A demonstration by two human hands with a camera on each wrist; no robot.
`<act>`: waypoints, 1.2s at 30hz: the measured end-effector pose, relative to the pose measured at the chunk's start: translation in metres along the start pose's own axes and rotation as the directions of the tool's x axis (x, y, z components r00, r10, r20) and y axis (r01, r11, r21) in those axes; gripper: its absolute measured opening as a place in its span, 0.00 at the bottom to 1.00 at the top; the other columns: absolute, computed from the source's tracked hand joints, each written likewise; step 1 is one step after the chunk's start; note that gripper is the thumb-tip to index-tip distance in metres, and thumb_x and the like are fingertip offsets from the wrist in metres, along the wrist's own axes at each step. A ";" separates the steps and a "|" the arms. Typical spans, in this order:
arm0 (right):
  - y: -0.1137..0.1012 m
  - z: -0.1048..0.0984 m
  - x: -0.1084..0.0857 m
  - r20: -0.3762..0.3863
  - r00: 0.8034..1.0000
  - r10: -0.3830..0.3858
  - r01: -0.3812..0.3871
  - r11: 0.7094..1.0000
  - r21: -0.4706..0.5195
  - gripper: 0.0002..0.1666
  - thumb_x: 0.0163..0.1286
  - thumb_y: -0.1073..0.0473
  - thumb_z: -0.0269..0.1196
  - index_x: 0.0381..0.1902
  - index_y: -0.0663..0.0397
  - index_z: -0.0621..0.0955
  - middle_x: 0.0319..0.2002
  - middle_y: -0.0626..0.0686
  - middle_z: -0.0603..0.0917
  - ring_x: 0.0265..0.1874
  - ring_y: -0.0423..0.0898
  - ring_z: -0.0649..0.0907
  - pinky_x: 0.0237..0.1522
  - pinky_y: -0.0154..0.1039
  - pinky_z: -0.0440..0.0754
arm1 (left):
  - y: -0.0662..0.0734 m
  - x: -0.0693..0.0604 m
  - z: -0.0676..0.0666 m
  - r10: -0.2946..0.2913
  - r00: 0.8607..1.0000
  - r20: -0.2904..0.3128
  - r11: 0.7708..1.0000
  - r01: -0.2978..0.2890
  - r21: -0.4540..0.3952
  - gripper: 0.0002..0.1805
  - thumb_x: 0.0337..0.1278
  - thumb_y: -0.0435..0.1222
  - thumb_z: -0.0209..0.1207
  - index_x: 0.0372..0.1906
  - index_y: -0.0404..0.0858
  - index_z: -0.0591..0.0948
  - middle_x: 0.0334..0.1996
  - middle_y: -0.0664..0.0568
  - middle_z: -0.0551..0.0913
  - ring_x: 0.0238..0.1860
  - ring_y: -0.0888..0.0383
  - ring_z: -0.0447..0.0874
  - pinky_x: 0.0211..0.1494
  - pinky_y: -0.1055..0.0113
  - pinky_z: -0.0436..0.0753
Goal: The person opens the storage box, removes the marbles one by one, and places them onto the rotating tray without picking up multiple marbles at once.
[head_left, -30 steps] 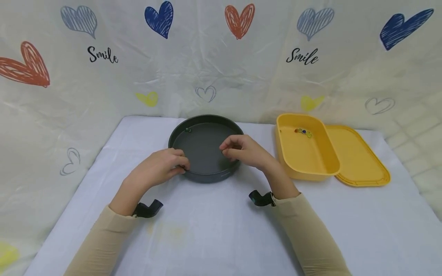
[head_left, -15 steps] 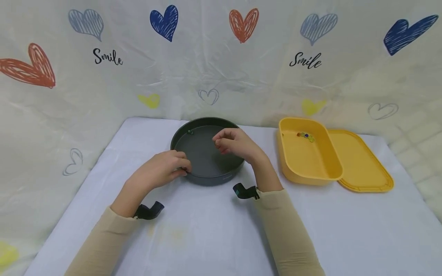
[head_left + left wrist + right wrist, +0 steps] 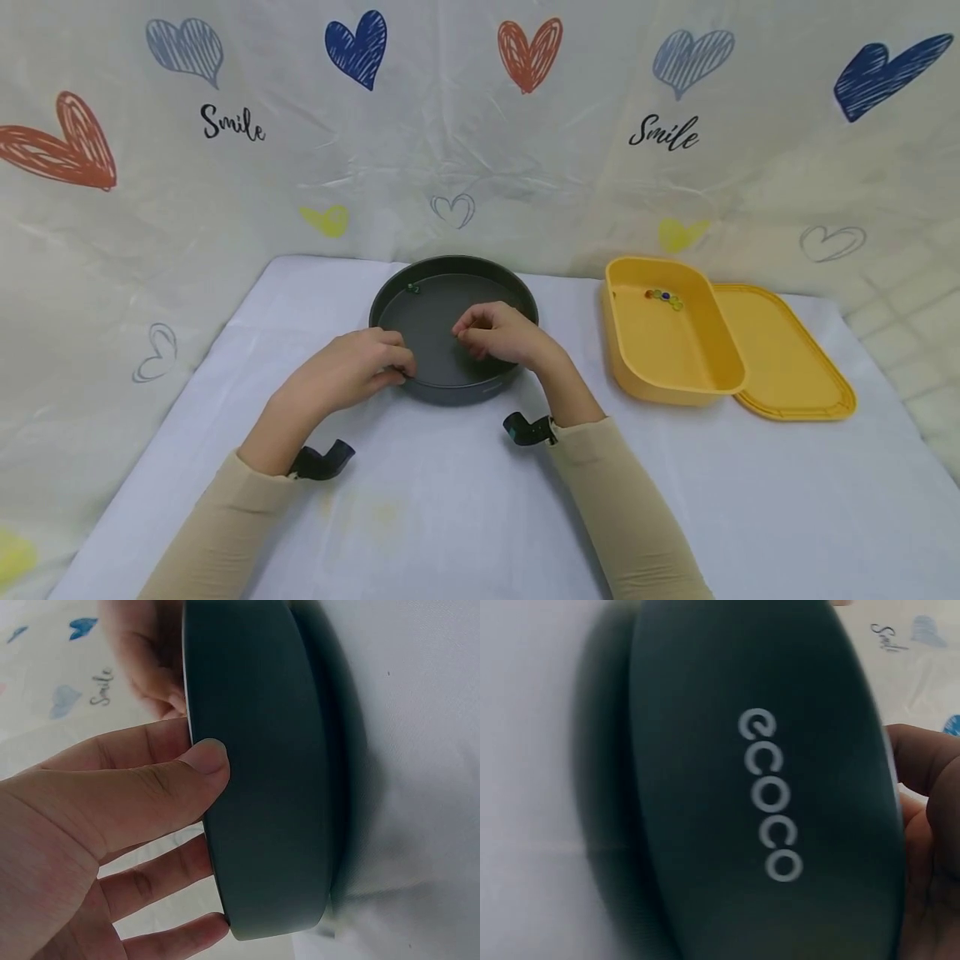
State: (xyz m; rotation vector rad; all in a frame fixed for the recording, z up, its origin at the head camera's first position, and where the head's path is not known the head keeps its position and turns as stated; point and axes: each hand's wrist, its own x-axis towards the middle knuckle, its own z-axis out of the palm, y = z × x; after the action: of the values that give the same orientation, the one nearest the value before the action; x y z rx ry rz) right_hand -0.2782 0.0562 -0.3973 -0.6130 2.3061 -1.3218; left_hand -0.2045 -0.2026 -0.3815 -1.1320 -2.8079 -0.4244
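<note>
A: What is held at the near side?
B: The near left rim of the dark round pan (image 3: 427, 333) is pinched by the left hand (image 3: 356, 367), thumb outside, perhaps so the pan is kept from sliding.
A: And the right hand (image 3: 498, 333)?
B: It is held over the pan, fingers bent close to the thumb. Whether anything is pinched cannot be told.
A: Why is the yellow lid (image 3: 795, 358) left off?
B: Maybe so the yellow box (image 3: 667, 358), just left of it, can be reached into. Colored beads (image 3: 663, 298) are seen at the box's far end, and green beads (image 3: 413, 288) at the pan's far left.
A: Can any words be read?
B: "ecoco" is printed on the pan's near wall. "Smile" is printed twice on the far cloth (image 3: 562, 158), among hearts.
</note>
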 end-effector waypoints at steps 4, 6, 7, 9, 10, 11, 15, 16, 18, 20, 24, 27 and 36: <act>0.002 0.003 0.001 0.002 1.000 0.004 -0.004 0.990 -0.143 0.12 0.71 0.61 0.57 0.47 0.57 0.84 0.35 0.53 0.85 0.30 0.45 0.82 0.34 0.38 0.82 | 0.000 0.000 0.000 0.005 1.000 -0.002 1.000 -0.005 0.007 0.11 0.50 0.29 0.72 0.35 0.50 0.87 0.34 0.62 0.81 0.37 0.61 0.80 0.42 0.66 0.81; 0.003 0.005 0.002 0.004 1.000 0.005 -0.004 0.980 -0.201 0.12 0.70 0.61 0.57 0.46 0.54 0.85 0.33 0.52 0.85 0.29 0.44 0.81 0.32 0.37 0.80 | 0.001 -0.001 0.000 0.003 1.000 -0.005 1.000 -0.003 0.009 0.11 0.50 0.29 0.72 0.34 0.50 0.87 0.34 0.62 0.81 0.36 0.61 0.80 0.42 0.66 0.81; 0.002 0.005 0.002 0.006 1.000 0.004 -0.003 0.975 -0.223 0.12 0.70 0.61 0.57 0.46 0.53 0.85 0.32 0.51 0.85 0.28 0.44 0.81 0.32 0.37 0.79 | 0.001 -0.001 0.001 0.003 1.000 -0.008 1.000 -0.003 0.009 0.11 0.50 0.29 0.72 0.34 0.50 0.87 0.34 0.62 0.81 0.36 0.61 0.80 0.42 0.66 0.80; 0.002 0.006 0.002 0.008 1.000 0.004 -0.002 0.965 -0.263 0.12 0.69 0.61 0.57 0.44 0.52 0.85 0.30 0.50 0.84 0.28 0.44 0.80 0.31 0.37 0.78 | 0.001 -0.001 0.001 -0.001 1.000 -0.009 1.000 0.001 0.006 0.11 0.50 0.30 0.72 0.34 0.50 0.87 0.33 0.62 0.81 0.36 0.61 0.79 0.42 0.66 0.80; 0.002 0.007 0.002 0.009 1.000 0.004 -0.002 0.959 -0.283 0.11 0.69 0.61 0.57 0.44 0.51 0.85 0.29 0.49 0.84 0.28 0.43 0.80 0.32 0.37 0.78 | 0.001 -0.001 0.001 -0.003 1.000 -0.008 1.000 0.003 0.003 0.11 0.50 0.30 0.72 0.34 0.50 0.87 0.33 0.62 0.81 0.36 0.61 0.79 0.42 0.66 0.80; 0.002 0.007 0.002 0.009 1.000 0.004 -0.001 0.954 -0.300 0.11 0.70 0.61 0.58 0.44 0.51 0.85 0.29 0.48 0.84 0.28 0.43 0.80 0.32 0.37 0.78 | 0.001 -0.001 0.001 -0.003 1.000 -0.007 1.000 0.003 0.001 0.11 0.50 0.30 0.72 0.34 0.50 0.87 0.34 0.63 0.81 0.37 0.61 0.80 0.42 0.66 0.80; 0.001 0.009 0.002 0.014 1.000 0.004 0.002 0.932 -0.363 0.09 0.71 0.58 0.60 0.43 0.49 0.86 0.32 0.45 0.85 0.30 0.42 0.81 0.35 0.37 0.79 | 0.001 0.000 0.002 -0.007 1.000 -0.002 1.000 0.007 -0.003 0.11 0.51 0.30 0.72 0.34 0.50 0.87 0.34 0.63 0.81 0.37 0.61 0.80 0.42 0.66 0.80; 0.000 0.009 0.002 0.016 1.000 0.004 0.002 0.927 -0.374 0.08 0.71 0.57 0.60 0.43 0.49 0.86 0.33 0.45 0.86 0.31 0.42 0.81 0.36 0.37 0.79 | 0.001 0.000 0.001 -0.007 1.000 -0.002 1.000 0.007 -0.003 0.11 0.51 0.30 0.72 0.34 0.50 0.87 0.34 0.63 0.81 0.37 0.61 0.80 0.42 0.66 0.80; -0.001 0.010 0.002 0.017 1.000 0.005 0.002 0.919 -0.394 0.08 0.70 0.57 0.61 0.42 0.48 0.86 0.35 0.44 0.87 0.33 0.41 0.81 0.38 0.37 0.79 | 0.001 0.000 0.002 -0.006 1.000 -0.005 1.000 0.006 -0.001 0.11 0.50 0.30 0.72 0.34 0.50 0.87 0.34 0.63 0.81 0.37 0.61 0.80 0.42 0.66 0.80; -0.002 0.010 0.001 0.018 1.000 0.006 0.001 0.913 -0.409 0.08 0.70 0.56 0.62 0.42 0.48 0.86 0.36 0.43 0.87 0.34 0.41 0.81 0.39 0.37 0.79 | 0.001 0.000 0.001 -0.005 1.000 -0.007 1.000 0.005 0.000 0.11 0.50 0.30 0.72 0.34 0.50 0.87 0.33 0.63 0.81 0.37 0.61 0.80 0.42 0.66 0.80; -0.003 0.011 0.000 0.013 1.000 0.012 -0.005 0.903 -0.430 0.07 0.70 0.56 0.62 0.41 0.47 0.86 0.37 0.43 0.87 0.34 0.41 0.81 0.39 0.38 0.78 | 0.000 0.000 0.001 -0.001 1.000 -0.005 1.000 0.001 0.001 0.11 0.50 0.30 0.72 0.34 0.50 0.87 0.33 0.63 0.81 0.36 0.61 0.81 0.42 0.66 0.80; -0.004 0.012 0.000 0.010 1.000 0.011 -0.005 0.897 -0.441 0.07 0.70 0.55 0.63 0.41 0.47 0.86 0.36 0.43 0.86 0.33 0.41 0.81 0.39 0.38 0.78 | 0.000 0.000 0.001 -0.001 1.000 -0.001 1.000 0.001 -0.001 0.11 0.51 0.30 0.72 0.34 0.50 0.87 0.33 0.63 0.81 0.36 0.61 0.81 0.42 0.66 0.81; -0.005 0.013 0.000 -0.001 1.000 0.006 -0.005 0.890 -0.455 0.05 0.70 0.54 0.64 0.38 0.45 0.86 0.34 0.42 0.86 0.33 0.41 0.80 0.38 0.37 0.77 | 0.001 0.000 0.000 -0.015 1.000 0.008 1.000 0.015 -0.007 0.11 0.51 0.29 0.71 0.35 0.50 0.87 0.34 0.63 0.81 0.37 0.61 0.81 0.42 0.65 0.81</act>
State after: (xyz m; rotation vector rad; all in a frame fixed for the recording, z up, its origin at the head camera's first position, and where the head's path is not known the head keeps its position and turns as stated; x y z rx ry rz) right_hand -0.2702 0.0448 -0.3995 -0.7463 2.6316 -0.7666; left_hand -0.2033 -0.2018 -0.3815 -1.1179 -2.8259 -0.4328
